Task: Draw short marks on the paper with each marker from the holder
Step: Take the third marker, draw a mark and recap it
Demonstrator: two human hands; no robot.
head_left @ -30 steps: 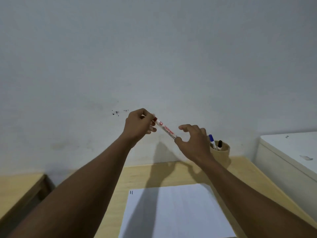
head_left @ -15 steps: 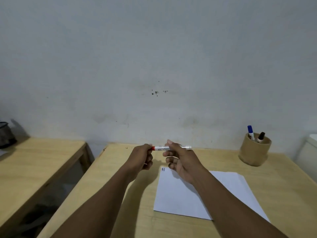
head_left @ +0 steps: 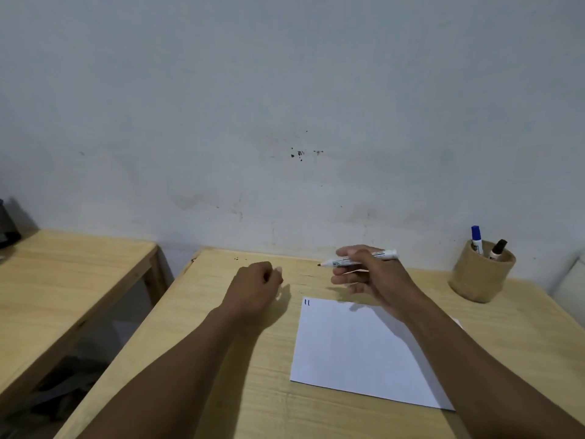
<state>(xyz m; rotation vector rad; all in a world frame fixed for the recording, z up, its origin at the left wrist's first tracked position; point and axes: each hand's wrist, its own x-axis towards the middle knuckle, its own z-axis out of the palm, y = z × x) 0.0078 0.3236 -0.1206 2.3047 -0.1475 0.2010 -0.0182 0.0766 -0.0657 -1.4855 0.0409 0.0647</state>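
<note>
My right hand (head_left: 364,275) grips a white marker (head_left: 384,255) held level above the table, its uncapped tip pointing left. My left hand (head_left: 256,285) is a closed fist to the left of it, over the table; the cap is not clearly visible inside it. A white sheet of paper (head_left: 357,353) lies on the wooden table (head_left: 221,359) below my right hand, with two short dark marks (head_left: 306,301) in its top-left corner. A round tan holder (head_left: 479,275) stands at the back right with a blue-capped marker (head_left: 476,237) and a black-capped marker (head_left: 497,248) in it.
A second wooden table (head_left: 63,280) stands to the left across a gap, with a dark object (head_left: 8,229) at its far left edge. A pale wall runs close behind both tables. A white surface (head_left: 569,286) borders the table's right side.
My hands have drawn apart: the red cap end is off the marker and its tip is bare. The view has tilted down, showing more of the table and paper.
</note>
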